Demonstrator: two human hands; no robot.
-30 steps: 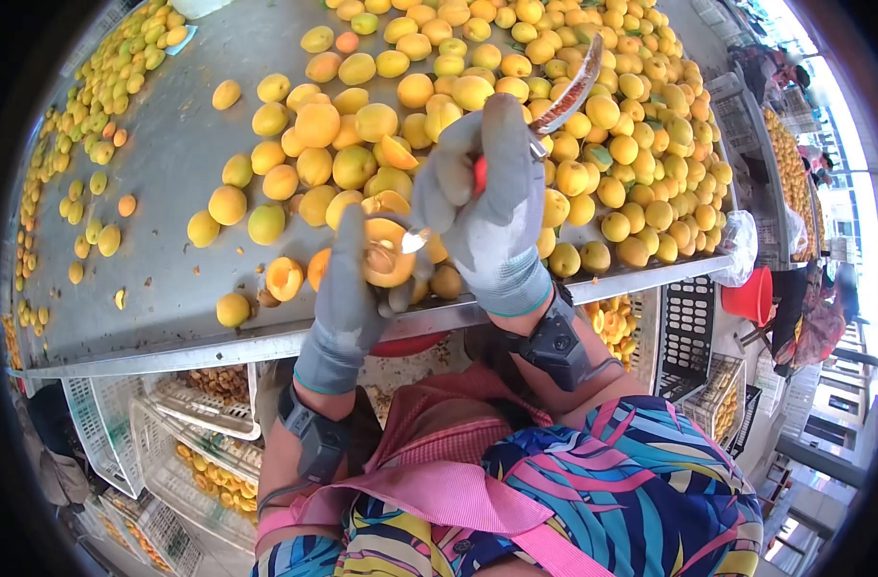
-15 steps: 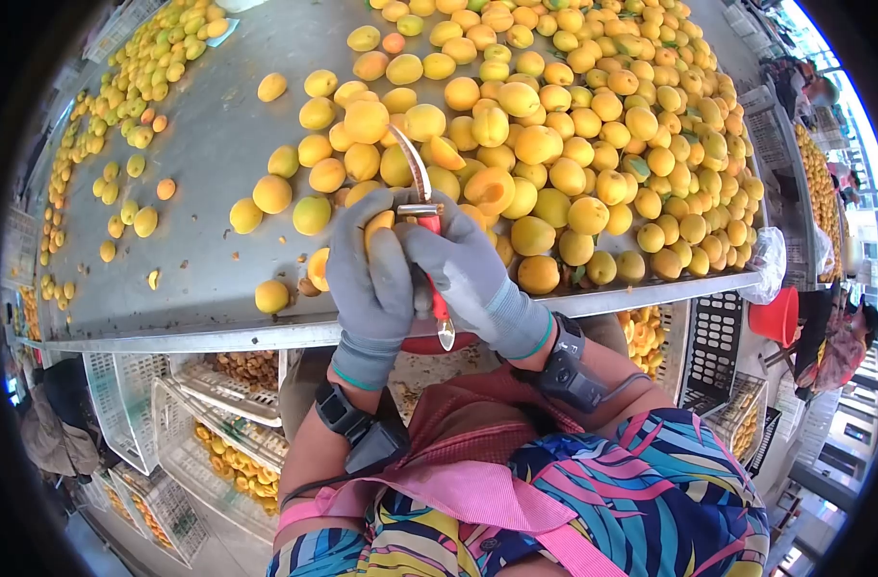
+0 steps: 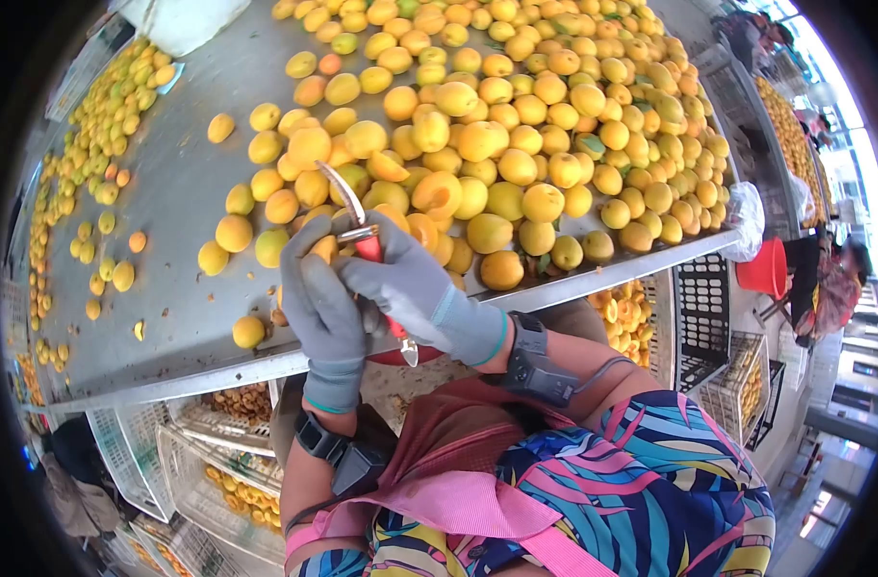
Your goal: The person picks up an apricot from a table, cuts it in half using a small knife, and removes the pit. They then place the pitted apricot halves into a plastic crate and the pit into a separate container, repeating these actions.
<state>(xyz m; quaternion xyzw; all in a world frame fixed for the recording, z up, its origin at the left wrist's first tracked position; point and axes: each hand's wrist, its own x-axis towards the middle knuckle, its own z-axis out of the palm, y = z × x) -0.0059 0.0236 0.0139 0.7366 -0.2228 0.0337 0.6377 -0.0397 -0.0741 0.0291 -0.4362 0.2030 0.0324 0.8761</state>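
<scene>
In grey gloves, my hands meet over the near edge of the metal table. My left hand [image 3: 321, 298] is closed around a yellow apricot [image 3: 323, 250], mostly hidden by the fingers. The right hand [image 3: 412, 285] grips a red-handled curved knife [image 3: 369, 248]. Its hooked blade points up and away from me, and a pointed metal tip shows below the grip. Halved apricots [image 3: 437, 194] lie among whole ones just beyond my hands. A single whole apricot [image 3: 248, 332] rests left of my left hand.
Apricots [image 3: 573, 125] cover the table's right side; a greener pile [image 3: 112, 115] lies at far left. Below the edge stand white crates [image 3: 174, 438] with cut fruit, a black crate [image 3: 703, 317] and a red bucket [image 3: 763, 269]. Another person [image 3: 833, 288] is at the right.
The view has swung, so the table and fruit appear shifted left and tilted. Both hands stay together, still holding the apricot and the knife; the grip looks much the same.
</scene>
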